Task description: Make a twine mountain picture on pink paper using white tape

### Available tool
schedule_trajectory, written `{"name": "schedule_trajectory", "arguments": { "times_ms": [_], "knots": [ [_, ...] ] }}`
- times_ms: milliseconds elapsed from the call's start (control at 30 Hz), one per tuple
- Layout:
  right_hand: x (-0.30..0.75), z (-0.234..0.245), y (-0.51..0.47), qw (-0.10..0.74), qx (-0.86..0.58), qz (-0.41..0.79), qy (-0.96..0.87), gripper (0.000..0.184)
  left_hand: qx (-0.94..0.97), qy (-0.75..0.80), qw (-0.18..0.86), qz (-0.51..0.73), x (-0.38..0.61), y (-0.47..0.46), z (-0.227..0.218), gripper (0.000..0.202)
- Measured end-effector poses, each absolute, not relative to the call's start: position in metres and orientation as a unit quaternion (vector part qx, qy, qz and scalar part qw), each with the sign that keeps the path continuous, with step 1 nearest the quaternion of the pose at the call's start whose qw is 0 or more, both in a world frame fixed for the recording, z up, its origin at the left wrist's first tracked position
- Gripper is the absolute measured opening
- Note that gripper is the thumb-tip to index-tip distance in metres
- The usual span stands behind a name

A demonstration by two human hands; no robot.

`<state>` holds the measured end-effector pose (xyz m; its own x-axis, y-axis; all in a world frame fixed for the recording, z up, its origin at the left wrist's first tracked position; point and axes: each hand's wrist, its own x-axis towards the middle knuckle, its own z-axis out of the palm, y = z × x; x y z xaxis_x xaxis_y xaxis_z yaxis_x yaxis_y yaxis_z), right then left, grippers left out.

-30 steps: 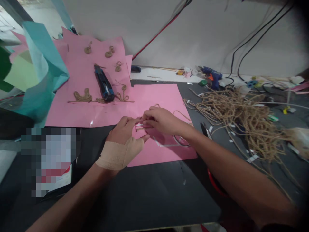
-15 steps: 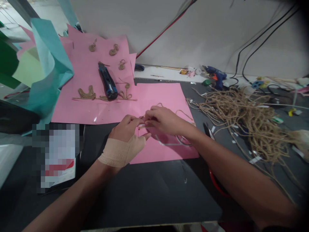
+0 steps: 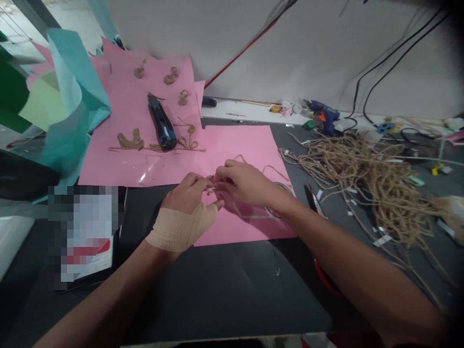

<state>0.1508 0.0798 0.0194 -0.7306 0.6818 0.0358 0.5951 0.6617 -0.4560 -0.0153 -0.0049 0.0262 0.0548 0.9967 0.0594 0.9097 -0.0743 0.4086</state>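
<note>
Over a pink sheet point(image 3: 237, 142), my left hand point(image 3: 194, 195), wrapped in a beige bandage point(image 3: 177, 227), pinches a short bit of twine point(image 3: 213, 191). My right hand point(image 3: 242, 181) meets it there, its fingertips closed on the same bit, which they mostly hide. From behind the right hand a loose strand of the twine curls out over the paper. Under my right wrist lies a tape roll point(image 3: 286, 185), partly covered. A pale strip point(image 3: 253, 217) runs across the sheet below that hand.
A second pink sheet point(image 3: 119, 106) at the left carries twine shapes and a utility knife point(image 3: 161, 123). Scissors point(image 3: 315, 200) lie beside my right forearm. Tangled twine point(image 3: 362, 169) covers the right side; a blue glue gun point(image 3: 326, 116) sits behind. A phone-like object point(image 3: 94, 261) is at the left.
My right hand has shifted slightly left and its wrist has dropped away from the tape roll, which shows more. Both hands still pinch at the same spot.
</note>
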Motion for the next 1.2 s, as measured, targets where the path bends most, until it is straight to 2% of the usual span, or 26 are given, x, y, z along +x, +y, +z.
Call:
{"name": "schedule_trajectory", "arguments": {
  "times_ms": [233,667,867,1067,1200],
  "knots": [
    [0.15,0.0179,0.0791,0.117,-0.362,0.205,-0.902,0.02,0.704,0.683,0.132,0.143,-0.0144,-0.0052,0.0287,0.028],
    [0.1497,0.0143,0.0825,0.124,-0.366,0.212,-0.898,0.013,0.703,0.682,0.136,0.148,-0.0159,-0.0029,0.0252,0.028],
    [0.1493,0.0137,0.0836,0.128,-0.372,0.213,-0.895,0.016,0.707,0.675,0.136,0.158,-0.0185,-0.0008,0.0215,0.03],
    [0.1486,0.0107,0.0842,0.165,-0.396,0.274,-0.861,0.012,0.711,0.671,0.134,0.163,-0.0181,-0.0022,0.0217,0.03],
    [0.1479,0.0135,0.0829,0.193,-0.419,0.334,-0.822,0.016,0.711,0.674,0.119,0.16,-0.0183,-0.0075,0.0216,0.03]
  ]
}}
